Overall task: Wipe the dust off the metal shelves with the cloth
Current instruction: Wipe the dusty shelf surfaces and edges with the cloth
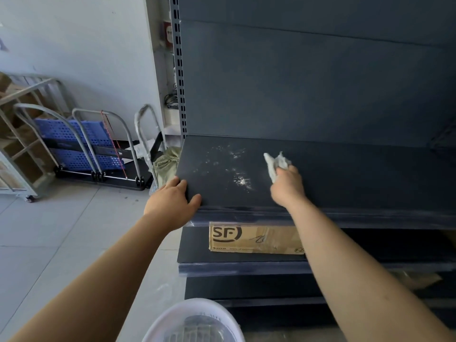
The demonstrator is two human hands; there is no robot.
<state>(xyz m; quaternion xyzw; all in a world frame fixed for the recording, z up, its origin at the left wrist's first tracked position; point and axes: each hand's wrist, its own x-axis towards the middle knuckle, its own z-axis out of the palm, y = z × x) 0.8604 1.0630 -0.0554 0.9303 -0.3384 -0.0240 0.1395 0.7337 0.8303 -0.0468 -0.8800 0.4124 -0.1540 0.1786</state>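
Note:
A dark grey metal shelf (345, 178) fills the right of the view, with white dust patches (237, 174) on its left half. My right hand (287, 187) is shut on a crumpled whitish cloth (277, 164), which presses on the shelf just right of the dust. My left hand (172, 201) lies flat over the shelf's front left corner, fingers spread on top, holding nothing. Two lower shelves (246, 257) step out below.
A cardboard box marked SF (254, 239) sits on the shelf below. A white plastic basin (195, 322) stands on the floor by my feet. Folded blue trolleys (86, 144) lean against the wall to the left, beside a slotted grey upright (179, 70).

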